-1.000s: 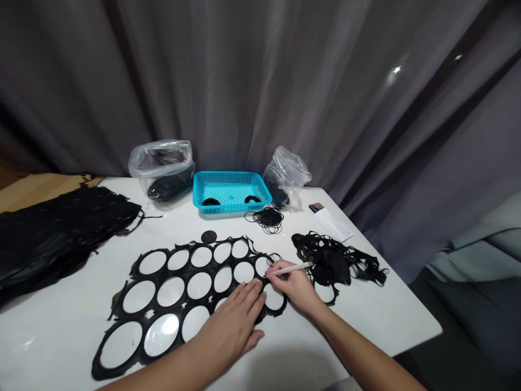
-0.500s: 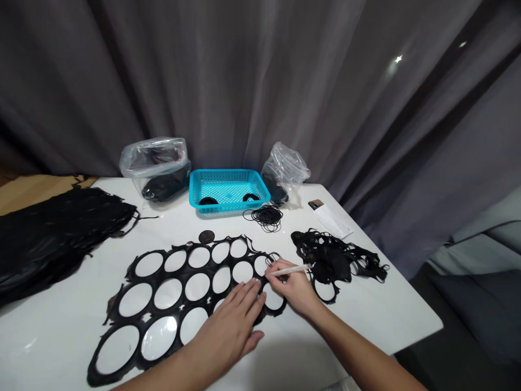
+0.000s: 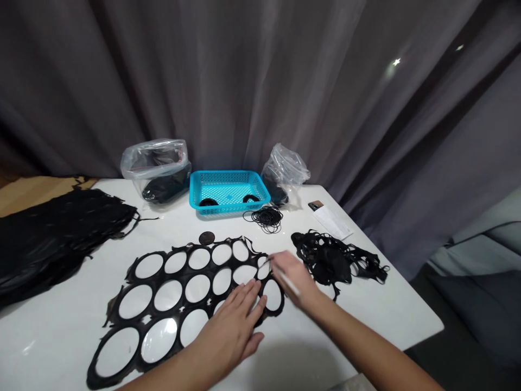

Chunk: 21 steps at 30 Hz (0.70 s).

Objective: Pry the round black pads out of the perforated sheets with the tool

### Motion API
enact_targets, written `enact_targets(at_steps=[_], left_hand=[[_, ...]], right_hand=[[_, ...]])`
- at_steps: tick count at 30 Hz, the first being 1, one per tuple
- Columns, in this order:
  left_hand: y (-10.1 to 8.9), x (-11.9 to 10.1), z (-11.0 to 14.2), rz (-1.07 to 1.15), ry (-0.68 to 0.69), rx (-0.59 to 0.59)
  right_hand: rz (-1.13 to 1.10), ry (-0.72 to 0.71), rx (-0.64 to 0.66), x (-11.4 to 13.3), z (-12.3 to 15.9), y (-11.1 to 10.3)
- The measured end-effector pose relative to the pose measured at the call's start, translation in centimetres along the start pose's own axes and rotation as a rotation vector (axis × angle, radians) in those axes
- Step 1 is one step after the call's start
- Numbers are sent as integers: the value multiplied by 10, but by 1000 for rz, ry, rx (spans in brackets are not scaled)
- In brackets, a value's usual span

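A black rubber-like sheet with rows of large round holes lies flat on the white table. My left hand rests on its right part, fingers stretched out and palm down. At the sheet's right end, my right hand is closed round a slim white pen-like tool. The tool slants back across the hand. Its working tip, by the small hole at the upper right, is blurred. The sheet bulges out of shape around that hole. My left hand covers some of the lower holes.
Behind the sheet are a blue basket holding black rings, thin black rings in a pile, and a dark disc. Plastic bags flank the basket. Black scraps lie right, a large black stack left.
My right hand has turned and blurred, and the white tool now points down toward me instead of rightward. The holes near it are stretched narrower. My left hand stays put.
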<state>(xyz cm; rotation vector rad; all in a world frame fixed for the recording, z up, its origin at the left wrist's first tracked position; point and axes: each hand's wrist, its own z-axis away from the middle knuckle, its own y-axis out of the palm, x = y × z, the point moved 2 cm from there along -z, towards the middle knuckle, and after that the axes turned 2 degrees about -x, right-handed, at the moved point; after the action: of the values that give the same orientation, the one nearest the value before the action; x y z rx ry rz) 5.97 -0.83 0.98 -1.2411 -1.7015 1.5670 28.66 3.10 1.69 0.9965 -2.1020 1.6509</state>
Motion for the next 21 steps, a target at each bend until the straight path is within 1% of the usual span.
enact_targets(at_steps=[2, 4, 5, 6, 7, 9, 11, 12, 14, 17, 21], left_hand=[[-1, 0, 0, 2, -2, 6], [-4, 0, 0, 12, -3, 13], [-6, 0, 0, 20, -4, 19], [-8, 0, 0, 32, -6, 27], [-11, 0, 1, 47, -5, 35], [-16, 2, 1, 81, 12, 56], [-20, 3, 2, 110, 52, 80], [-20, 5, 3, 118, 70, 84], [-19, 7, 5, 131, 88, 73], [-15, 9, 7, 136, 94, 59], [-11, 8, 9, 115, 101, 37]], right_hand=[[115, 155, -215, -21, -17, -25], [160, 325, -398, -37, -30, -52], [148, 389, -454, -41, -32, -62], [113, 431, -470, -42, -33, -69], [56, 451, -449, -40, -30, -72], [-100, 446, -310, -26, -18, -65], [-256, 430, -137, -5, 1, -49], [-313, 427, -71, 7, 12, -40], [-378, 425, 17, 28, 33, -23], [-406, 416, 77, 48, 55, -7], [-376, 380, 30, 55, 68, 0]])
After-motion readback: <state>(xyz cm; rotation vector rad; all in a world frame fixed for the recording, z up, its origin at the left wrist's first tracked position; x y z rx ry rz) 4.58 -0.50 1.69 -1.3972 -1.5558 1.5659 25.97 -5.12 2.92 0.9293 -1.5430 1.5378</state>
